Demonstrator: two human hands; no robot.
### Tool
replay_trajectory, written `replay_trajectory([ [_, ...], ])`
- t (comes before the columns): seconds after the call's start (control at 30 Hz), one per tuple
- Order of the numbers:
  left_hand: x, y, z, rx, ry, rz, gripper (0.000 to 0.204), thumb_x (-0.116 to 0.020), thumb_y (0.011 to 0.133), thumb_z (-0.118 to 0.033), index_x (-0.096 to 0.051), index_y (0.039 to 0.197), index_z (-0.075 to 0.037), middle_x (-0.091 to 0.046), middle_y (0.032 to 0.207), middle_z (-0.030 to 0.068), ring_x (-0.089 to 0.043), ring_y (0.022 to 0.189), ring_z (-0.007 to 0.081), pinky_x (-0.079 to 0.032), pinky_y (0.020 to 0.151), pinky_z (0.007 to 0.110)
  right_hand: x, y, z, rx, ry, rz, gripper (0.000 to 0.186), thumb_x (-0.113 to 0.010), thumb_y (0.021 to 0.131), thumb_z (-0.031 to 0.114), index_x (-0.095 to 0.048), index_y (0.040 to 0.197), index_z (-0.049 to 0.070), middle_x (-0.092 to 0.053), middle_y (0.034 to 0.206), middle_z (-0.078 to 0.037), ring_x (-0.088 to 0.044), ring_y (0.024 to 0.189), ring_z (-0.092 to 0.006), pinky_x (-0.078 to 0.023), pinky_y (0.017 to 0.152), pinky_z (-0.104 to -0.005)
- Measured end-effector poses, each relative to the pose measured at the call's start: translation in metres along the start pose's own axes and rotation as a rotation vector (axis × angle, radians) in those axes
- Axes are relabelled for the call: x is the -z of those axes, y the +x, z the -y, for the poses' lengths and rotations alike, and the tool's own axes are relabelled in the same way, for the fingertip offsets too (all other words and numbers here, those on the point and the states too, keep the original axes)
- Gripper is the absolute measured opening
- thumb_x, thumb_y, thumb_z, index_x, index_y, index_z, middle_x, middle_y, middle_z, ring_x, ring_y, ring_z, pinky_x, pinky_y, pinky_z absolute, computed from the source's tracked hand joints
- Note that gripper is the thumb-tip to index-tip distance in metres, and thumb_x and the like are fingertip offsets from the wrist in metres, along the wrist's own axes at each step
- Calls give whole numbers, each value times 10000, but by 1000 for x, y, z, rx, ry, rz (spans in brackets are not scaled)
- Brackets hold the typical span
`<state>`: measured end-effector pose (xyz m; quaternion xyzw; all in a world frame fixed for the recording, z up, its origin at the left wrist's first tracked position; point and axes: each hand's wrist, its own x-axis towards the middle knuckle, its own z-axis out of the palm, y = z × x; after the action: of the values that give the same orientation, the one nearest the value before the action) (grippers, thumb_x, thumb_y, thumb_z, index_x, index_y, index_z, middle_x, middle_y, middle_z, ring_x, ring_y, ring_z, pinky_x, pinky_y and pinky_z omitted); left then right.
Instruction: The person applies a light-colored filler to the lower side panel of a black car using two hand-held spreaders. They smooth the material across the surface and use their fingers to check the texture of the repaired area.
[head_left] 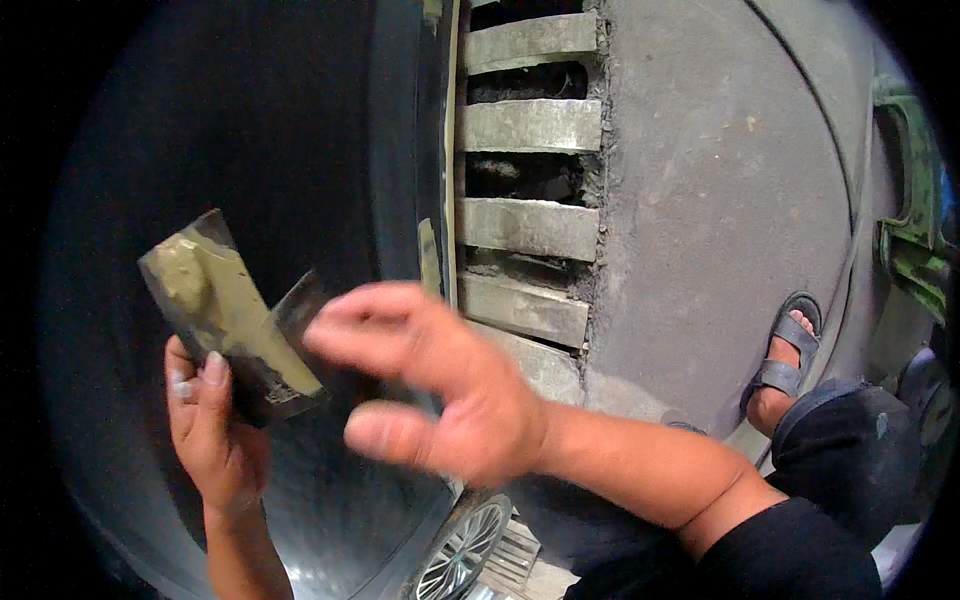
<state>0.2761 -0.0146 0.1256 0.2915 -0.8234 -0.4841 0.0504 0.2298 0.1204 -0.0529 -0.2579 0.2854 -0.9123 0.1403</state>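
Observation:
In my left hand point(215, 430) is a flat rectangular putty board point(285, 395), gripped by its lower edge and tilted. Yellow-green putty is smeared across it, with a thick lump point(185, 275) near the upper left end. My right hand point(440, 380), blurred by motion, is at the board's right side. A thin dark putty spreader point(298, 303) shows at its fingertips, against or very close to the board's edge; the fingers hide the rest of it. Both hands are above a glossy dark vehicle panel point(250, 120).
A yellowish patch point(428, 255) is on the panel's right edge. Beside it runs a slatted concrete drain grate point(530, 225) with open gaps. A spoked wheel point(460, 550) is at the bottom. A dark hose point(820, 95) crosses the floor near my sandalled foot point(785, 350); a green frame point(915, 200) stands far right.

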Motion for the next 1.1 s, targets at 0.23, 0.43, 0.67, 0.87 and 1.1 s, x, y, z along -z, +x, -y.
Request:
replay_trajectory([
  [0.23,-12,-11,8,98,-26,-31,228,-480,939,-102,-422,1150,-39,-562,1053,78,-564,975,149,-457,883,303,-28,-18,-20,137,-190,4,485,-709,733,156,-573,1191,74,-443,1194,-174,-463,1084,-345,-402,931,-416],
  [0.43,-10,-5,4,-1,-57,6,248,-475,939,-98,-411,1169,-32,-563,1062,74,-566,984,151,-458,896,310,3,-28,-59,33,-460,46,447,-683,729,144,-586,1158,65,-482,1195,-178,-460,1108,-363,-381,958,-445],
  [0.67,-3,3,-1,-41,-11,-7,291,-467,954,-139,-401,1216,-29,-559,1082,83,-563,1006,149,-440,927,319,60,-27,-139,-343,-594,-125,464,-506,873,229,-469,1292,32,-444,1290,-205,-407,1215,-370,-332,1030,-408],
  [0.87,0,3,0,-48,12,-29,319,-445,958,-122,-392,1260,-37,-556,1112,69,-562,990,148,-457,876,304,46,-13,-151,-351,-600,-60,463,-460,907,228,-445,1307,-3,-426,1314,-229,-400,1230,-384,-317,1047,-410],
  [1.1,1,3,3,-41,48,-21,323,-437,960,-117,-386,1269,-36,-559,1121,76,-566,1001,150,-464,875,305,12,-74,-152,-569,-514,10,476,-463,918,219,-408,1343,11,-391,1362,-205,-350,1292,-332,-264,1085,-360],
])
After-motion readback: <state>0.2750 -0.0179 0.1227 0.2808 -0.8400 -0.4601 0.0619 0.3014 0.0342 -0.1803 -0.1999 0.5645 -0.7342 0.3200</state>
